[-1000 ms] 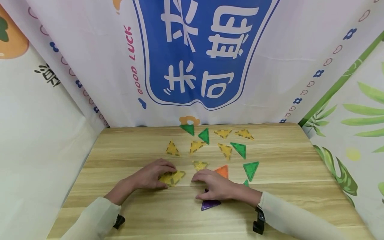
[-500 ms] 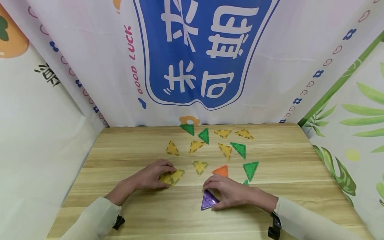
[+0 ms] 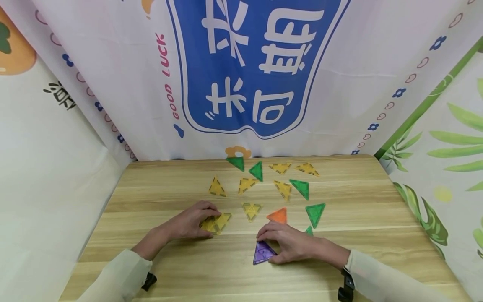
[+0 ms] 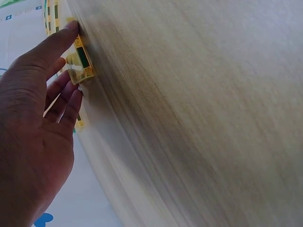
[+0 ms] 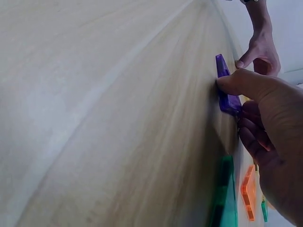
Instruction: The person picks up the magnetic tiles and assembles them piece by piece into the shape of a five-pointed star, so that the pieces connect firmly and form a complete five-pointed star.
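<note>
Left hand [image 3: 194,220] gripping yellow tiles [image 3: 222,222], right hand [image 3: 289,242] pinching purple triangle [image 3: 262,253], green triangles [image 3: 315,213], wooden table [image 3: 196,268]

R hand [image 3: 293,241] | shifted right vs 1s ago | now pinching purple tri [image 3: 262,253]

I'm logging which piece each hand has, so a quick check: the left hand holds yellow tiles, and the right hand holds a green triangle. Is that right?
Not quite: the colour on the right is wrong. The right hand holds a purple triangle, as the head view shows. The left hand does hold yellow tiles.
</note>
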A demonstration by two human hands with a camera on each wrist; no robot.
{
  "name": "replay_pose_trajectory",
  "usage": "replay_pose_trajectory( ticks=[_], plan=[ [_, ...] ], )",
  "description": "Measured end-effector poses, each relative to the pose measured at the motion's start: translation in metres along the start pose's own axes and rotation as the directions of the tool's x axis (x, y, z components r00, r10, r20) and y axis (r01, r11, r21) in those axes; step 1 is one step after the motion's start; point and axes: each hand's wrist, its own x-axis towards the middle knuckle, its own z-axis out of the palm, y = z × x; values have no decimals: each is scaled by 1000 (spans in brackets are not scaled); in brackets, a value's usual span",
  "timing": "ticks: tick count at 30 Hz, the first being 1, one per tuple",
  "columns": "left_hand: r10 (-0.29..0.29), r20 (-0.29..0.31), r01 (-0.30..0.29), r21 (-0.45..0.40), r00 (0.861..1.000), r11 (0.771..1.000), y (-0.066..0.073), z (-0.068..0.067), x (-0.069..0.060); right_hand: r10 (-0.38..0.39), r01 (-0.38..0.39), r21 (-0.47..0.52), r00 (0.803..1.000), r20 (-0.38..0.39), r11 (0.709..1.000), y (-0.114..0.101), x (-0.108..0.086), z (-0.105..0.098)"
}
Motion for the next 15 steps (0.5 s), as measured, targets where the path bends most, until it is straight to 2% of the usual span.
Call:
replay_pose_trajectory(
  ticks=[7,15],
  plan=[
    [7,-10,-7,11,1000,1000,-1,-1,-1,26,-24,21,998,-55,999,-2,8,3],
    [16,-24,-15,28,1000,999,1,1,-3,64,-60,31,989,-136,998,0,31,8]
  ],
)
